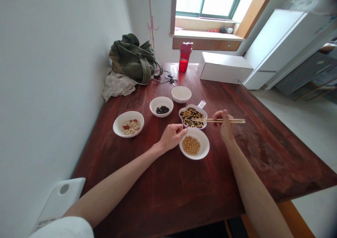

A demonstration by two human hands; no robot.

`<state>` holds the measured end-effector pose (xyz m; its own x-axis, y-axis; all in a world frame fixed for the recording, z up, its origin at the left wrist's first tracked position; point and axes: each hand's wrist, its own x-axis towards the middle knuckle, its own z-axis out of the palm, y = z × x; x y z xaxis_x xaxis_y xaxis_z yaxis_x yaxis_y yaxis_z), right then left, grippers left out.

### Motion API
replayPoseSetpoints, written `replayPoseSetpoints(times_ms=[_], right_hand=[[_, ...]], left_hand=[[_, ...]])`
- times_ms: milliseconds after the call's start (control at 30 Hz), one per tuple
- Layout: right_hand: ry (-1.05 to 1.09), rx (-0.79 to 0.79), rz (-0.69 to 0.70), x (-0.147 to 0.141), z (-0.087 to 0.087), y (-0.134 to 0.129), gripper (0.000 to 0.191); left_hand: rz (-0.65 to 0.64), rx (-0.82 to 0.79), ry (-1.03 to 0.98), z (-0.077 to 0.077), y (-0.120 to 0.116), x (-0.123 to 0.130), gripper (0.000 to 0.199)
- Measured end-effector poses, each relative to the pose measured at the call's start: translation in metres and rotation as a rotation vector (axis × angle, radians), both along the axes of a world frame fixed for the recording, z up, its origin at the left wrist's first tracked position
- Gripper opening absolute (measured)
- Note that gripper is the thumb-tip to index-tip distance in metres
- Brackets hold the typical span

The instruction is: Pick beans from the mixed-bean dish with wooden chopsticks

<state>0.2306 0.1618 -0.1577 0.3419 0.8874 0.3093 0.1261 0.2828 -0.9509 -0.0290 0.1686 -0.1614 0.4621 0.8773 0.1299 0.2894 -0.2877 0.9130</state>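
Observation:
Wooden chopsticks are held in my right hand, pointing left. Their tips rest among mixed yellow and black beans in a purple-rimmed, scalloped dish with a short handle. My left hand is closed, its thumb on the left rim of a white bowl; its other fingers are curled and partly hidden. Yellow soybeans lie in that bowl. Farther left, a second white bowl holds black beans, and a third white bowl holds pale and reddish pieces.
Another white bowl stands behind the dish on the dark red wooden table. At the back are a green bag, a cloth, keys, a red shaker bottle and a white box. A wall borders the left.

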Motion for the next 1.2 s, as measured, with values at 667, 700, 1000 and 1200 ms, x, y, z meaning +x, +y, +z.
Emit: replayPoseSetpoints(times_ms=[667, 700, 1000, 1200], right_hand=[[0.004, -0.011, 0.038, 0.0026, -0.0064, 0.0026, 0.062], [0.001, -0.014, 0.033, 0.0024, -0.0062, 0.0026, 0.062], [0.027, -0.018, -0.049, 0.0017, -0.0056, 0.0028, 0.065], [0.204, 0.054, -0.066, 0.0041, -0.0018, 0.0036, 0.062]], left_hand=[[0.000, 0.005, 0.008, -0.0010, 0.0006, -0.0006, 0.047], [0.001, 0.004, 0.009, -0.0008, 0.0005, -0.0007, 0.047], [0.002, 0.006, -0.003, -0.0007, 0.0003, -0.0006, 0.047], [0.004, 0.010, 0.009, -0.0012, 0.0000, -0.0007, 0.047]])
